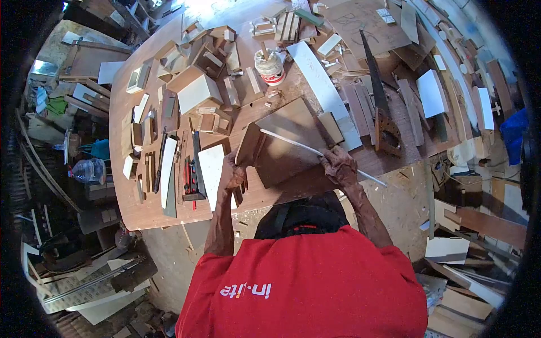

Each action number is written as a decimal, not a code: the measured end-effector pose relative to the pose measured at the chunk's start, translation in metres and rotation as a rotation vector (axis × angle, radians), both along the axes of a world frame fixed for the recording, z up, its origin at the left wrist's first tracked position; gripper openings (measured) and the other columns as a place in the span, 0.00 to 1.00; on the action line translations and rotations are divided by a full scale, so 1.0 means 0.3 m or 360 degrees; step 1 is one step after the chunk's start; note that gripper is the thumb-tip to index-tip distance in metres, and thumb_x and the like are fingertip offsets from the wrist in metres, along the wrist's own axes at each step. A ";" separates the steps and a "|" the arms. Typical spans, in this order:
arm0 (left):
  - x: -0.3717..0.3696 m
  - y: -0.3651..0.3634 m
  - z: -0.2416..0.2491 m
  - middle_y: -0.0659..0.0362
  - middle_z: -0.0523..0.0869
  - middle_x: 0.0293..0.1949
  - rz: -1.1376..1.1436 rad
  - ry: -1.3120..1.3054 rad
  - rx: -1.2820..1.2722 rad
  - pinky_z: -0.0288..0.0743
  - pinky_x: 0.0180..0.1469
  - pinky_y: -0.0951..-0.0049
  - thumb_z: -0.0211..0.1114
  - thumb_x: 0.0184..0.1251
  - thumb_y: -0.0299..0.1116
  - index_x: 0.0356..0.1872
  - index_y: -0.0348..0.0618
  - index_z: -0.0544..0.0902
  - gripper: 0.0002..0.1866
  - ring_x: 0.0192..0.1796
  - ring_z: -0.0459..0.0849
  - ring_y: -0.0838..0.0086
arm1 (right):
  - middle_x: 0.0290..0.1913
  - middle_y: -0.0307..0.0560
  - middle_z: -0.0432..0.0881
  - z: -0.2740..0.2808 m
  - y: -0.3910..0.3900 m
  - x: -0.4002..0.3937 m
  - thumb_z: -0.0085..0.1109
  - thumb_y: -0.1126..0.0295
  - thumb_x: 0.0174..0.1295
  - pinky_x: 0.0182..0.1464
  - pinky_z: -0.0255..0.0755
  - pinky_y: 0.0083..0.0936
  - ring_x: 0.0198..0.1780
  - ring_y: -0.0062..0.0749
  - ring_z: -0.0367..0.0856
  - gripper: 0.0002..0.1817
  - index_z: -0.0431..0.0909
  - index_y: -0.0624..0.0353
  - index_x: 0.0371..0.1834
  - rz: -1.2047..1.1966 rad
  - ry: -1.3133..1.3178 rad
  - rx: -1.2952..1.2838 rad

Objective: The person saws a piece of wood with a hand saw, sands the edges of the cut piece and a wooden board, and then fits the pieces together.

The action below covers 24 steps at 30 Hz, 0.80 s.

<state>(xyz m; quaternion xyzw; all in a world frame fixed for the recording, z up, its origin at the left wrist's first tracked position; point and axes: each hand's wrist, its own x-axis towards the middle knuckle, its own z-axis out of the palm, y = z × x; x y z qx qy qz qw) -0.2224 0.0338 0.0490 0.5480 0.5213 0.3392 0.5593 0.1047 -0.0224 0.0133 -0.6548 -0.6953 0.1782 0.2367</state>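
A brown wooden board piece [290, 141] with upright side panels lies at the front middle of the table. My left hand [232, 173] is closed on the lower end of its left side panel [248, 145]. A thin white strip [293, 145] runs slantwise across the board, from the left panel down past its right edge. My right hand [339, 166] pinches the strip near the board's right side, and the strip's free end sticks out beyond the fingers. A small light block [330, 127] stands at the board's right edge.
A glue jar [269, 67] with a brush stands behind the board. A handsaw [386, 121] and a long white plank [324, 90] lie to the right. Small wooden boxes [197, 93], tools [194, 169] and a white board [212, 169] are on the left of the table [129, 197].
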 end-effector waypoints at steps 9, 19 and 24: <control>0.015 0.002 0.018 0.64 0.85 0.37 0.0134 -0.0121 -0.0240 0.73 0.43 0.77 0.65 0.66 0.27 0.54 0.37 0.81 0.16 0.38 0.79 0.80 | 0.35 0.48 0.78 0.004 -0.007 0.001 0.62 0.61 0.61 0.39 0.74 0.41 0.40 0.46 0.80 0.12 0.84 0.48 0.46 -0.0005 0.0074 -0.0134; 0.044 -0.015 0.045 0.65 0.86 0.36 0.0155 0.0176 -0.0109 0.73 0.42 0.77 0.65 0.66 0.27 0.50 0.38 0.83 0.13 0.38 0.79 0.82 | 0.35 0.50 0.74 -0.021 0.002 0.017 0.61 0.60 0.59 0.37 0.74 0.44 0.39 0.48 0.78 0.12 0.84 0.48 0.44 0.0004 0.0213 -0.0171; 0.035 -0.023 0.031 0.65 0.84 0.30 0.0185 0.0200 -0.0082 0.73 0.27 0.78 0.65 0.66 0.28 0.49 0.39 0.83 0.12 0.26 0.78 0.83 | 0.34 0.50 0.74 -0.022 0.015 0.026 0.63 0.61 0.57 0.36 0.74 0.44 0.39 0.47 0.78 0.12 0.83 0.49 0.43 0.0031 0.0192 -0.0193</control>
